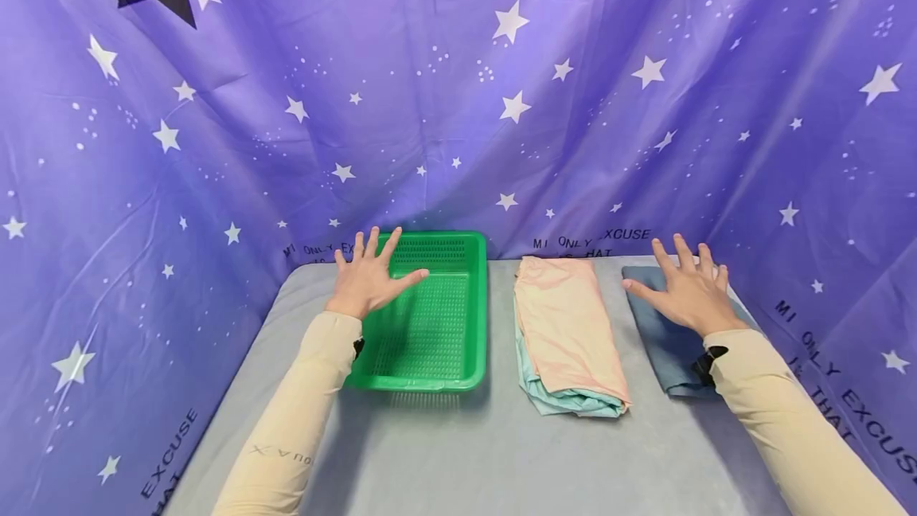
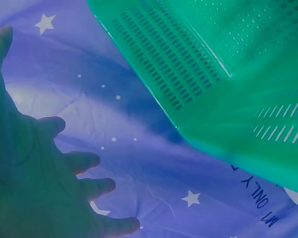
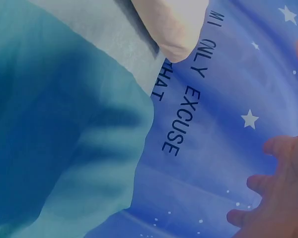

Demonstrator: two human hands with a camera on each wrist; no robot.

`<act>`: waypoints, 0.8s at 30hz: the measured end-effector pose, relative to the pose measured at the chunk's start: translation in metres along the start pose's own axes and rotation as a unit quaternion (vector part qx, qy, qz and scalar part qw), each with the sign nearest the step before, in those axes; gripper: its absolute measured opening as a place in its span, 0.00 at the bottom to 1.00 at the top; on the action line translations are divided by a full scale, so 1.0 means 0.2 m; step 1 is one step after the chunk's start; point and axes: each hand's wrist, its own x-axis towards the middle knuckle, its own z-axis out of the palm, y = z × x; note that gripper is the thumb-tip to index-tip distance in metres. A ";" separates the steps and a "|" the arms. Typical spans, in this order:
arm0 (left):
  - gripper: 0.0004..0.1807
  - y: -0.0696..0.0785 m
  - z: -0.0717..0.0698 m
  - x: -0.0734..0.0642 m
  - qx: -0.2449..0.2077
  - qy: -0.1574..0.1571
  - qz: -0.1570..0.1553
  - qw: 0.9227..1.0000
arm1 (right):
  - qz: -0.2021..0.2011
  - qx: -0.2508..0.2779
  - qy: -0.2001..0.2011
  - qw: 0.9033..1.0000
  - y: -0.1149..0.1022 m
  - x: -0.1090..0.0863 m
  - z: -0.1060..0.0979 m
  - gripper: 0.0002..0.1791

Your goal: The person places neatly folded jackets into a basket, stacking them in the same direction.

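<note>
Fingers spread, my left hand [image 1: 367, 281] hovers above the left side of a green plastic basket [image 1: 478, 317] with slotted walls. That hand [image 2: 35, 173] and the basket [image 2: 188, 114] stand apart in the left wrist view. My right hand [image 1: 691, 293] is likewise spread over a folded dark blue cloth [image 1: 648, 321], holding nothing. In the right wrist view, the hand [image 3: 278, 198] is clear of the blue cloth [image 3: 104, 148]. Between basket and blue cloth lies a folded peach cloth [image 1: 569, 317] on top of a light teal cloth [image 1: 533, 388].
A grey-covered table [image 1: 458, 460] carries everything. Purple curtains [image 1: 430, 102] with white stars and printed words rise behind it and along both sides. The basket and the folded cloths lie toward the table's back edge.
</note>
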 end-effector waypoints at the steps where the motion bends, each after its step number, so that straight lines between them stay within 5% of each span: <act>1: 0.57 0.01 0.00 0.00 0.002 0.001 0.002 1.000 | 0.000 0.001 0.002 1.000 0.00 0.00 0.00 0.58; 11: 0.55 0.12 0.00 -0.05 0.012 0.015 0.027 0.999 | -0.018 0.013 0.019 1.000 -0.05 -0.04 0.02 0.55; 17: 0.50 0.24 -0.01 -0.12 -0.014 0.002 0.078 0.997 | -0.054 0.049 0.030 0.997 -0.10 -0.08 0.04 0.48; 24: 0.35 0.42 0.05 -0.22 -0.174 0.007 0.122 0.977 | -0.073 0.130 0.029 0.988 -0.13 -0.14 0.11 0.39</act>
